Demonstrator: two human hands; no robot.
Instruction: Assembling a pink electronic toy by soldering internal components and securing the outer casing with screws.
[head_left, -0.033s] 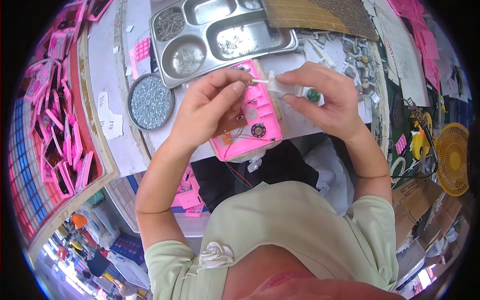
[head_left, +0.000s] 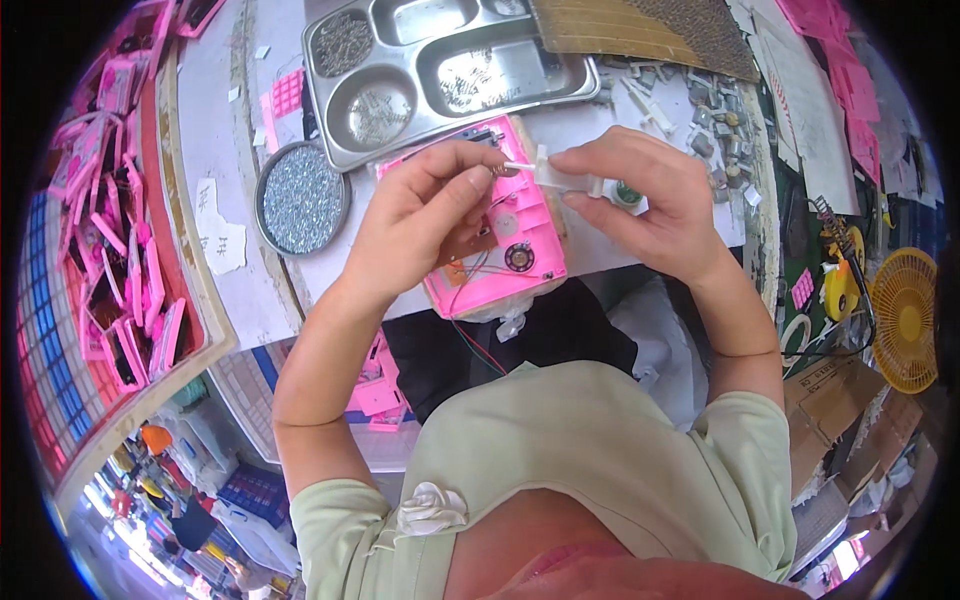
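Observation:
Between the thumb and forefinger of my left hand (head_left: pixel 425 205) is a small coil spring (head_left: pixel 498 171). My right hand (head_left: pixel 650 195) pinches a white plastic part (head_left: pixel 562 176) whose thin stem points left and meets the spring's end. Whether the spring is around the stem or only against it, I cannot tell. Under both hands lies an open pink plastic case (head_left: pixel 540 222), with a round black speaker (head_left: pixel 519 257), thin wires and a brown circuit board (head_left: pixel 468 243) partly hidden by my left hand. A small green thing (head_left: pixel 627 194) shows behind my right fingers.
A metal compartment tray (head_left: pixel 345 158) with springs and small parts stands beyond the case. At left is a round dish of silvery bits (head_left: pixel 303 198). Loose grey-white parts (head_left: pixel 715 130) lie at the far right. Pink cases (head_left: pixel 130 270) crowd the left side; a yellow fan (head_left: pixel 908 315) is right.
Both hands keep nearly the same pose and hold. The tray and pink case appear very slightly farther right in the picture.

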